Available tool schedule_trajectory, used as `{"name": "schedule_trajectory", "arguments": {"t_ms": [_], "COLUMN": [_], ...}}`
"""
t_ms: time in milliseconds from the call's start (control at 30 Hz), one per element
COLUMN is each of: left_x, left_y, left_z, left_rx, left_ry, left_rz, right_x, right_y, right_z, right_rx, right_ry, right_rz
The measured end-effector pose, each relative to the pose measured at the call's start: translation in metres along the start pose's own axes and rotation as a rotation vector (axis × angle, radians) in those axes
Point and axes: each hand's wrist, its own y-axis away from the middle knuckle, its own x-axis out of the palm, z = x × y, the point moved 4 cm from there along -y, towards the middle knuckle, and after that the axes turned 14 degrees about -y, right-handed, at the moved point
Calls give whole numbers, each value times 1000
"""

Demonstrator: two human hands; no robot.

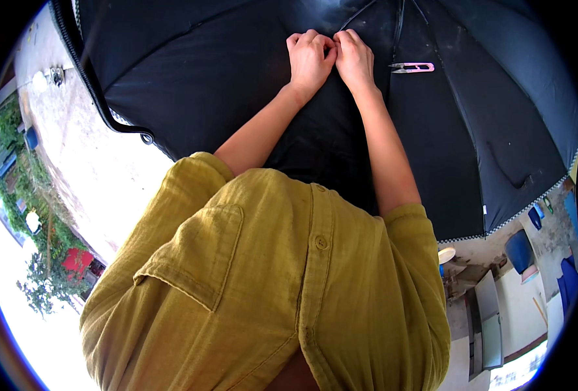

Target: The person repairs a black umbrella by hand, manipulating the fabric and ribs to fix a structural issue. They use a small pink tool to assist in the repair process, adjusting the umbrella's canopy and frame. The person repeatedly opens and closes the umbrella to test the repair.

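A large black umbrella point(237, 72) is spread out in front of me, its dark cloth crossed by ribs and seams and edged with a checked trim. Over the upper middle of the cloth, my left hand point(311, 60) is closed, thumb and fingertips pinched together. Right beside it, my right hand point(355, 58) is closed too, its fingertips meeting the left ones. Whatever lies between the fingertips is too small and hidden to make out. Just right of my right hand, a pair of pink-handled thread snips point(414, 67) rests on the cloth, blades pointing left.
A thick black edge strip point(96, 91) curves down the umbrella's left side to a small ring. Beyond lies pale, brightly lit ground point(87, 163) with green plants point(47, 215). At the lower right are a blue bucket point(519, 251) and pale panels point(491, 326).
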Motion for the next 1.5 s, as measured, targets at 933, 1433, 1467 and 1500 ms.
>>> {"name": "schedule_trajectory", "arguments": {"t_ms": [933,1433,1467,1500], "left_x": [-11,-12,-12,-11], "left_y": [-41,-42,-42,-43], "left_z": [23,24,24,24], "left_rx": [29,114,105,97], "left_ry": [-28,-94,-92,-90], "left_rz": [316,377,393,410], "right_x": [-1,3,4,4], "right_y": [7,14,15,15], "right_z": [2,0,0,0], "right_rx": [-36,52,63,75], "right_ry": [206,-240,-259,-277], "right_rz": [-31,-240,-244,-248]}}
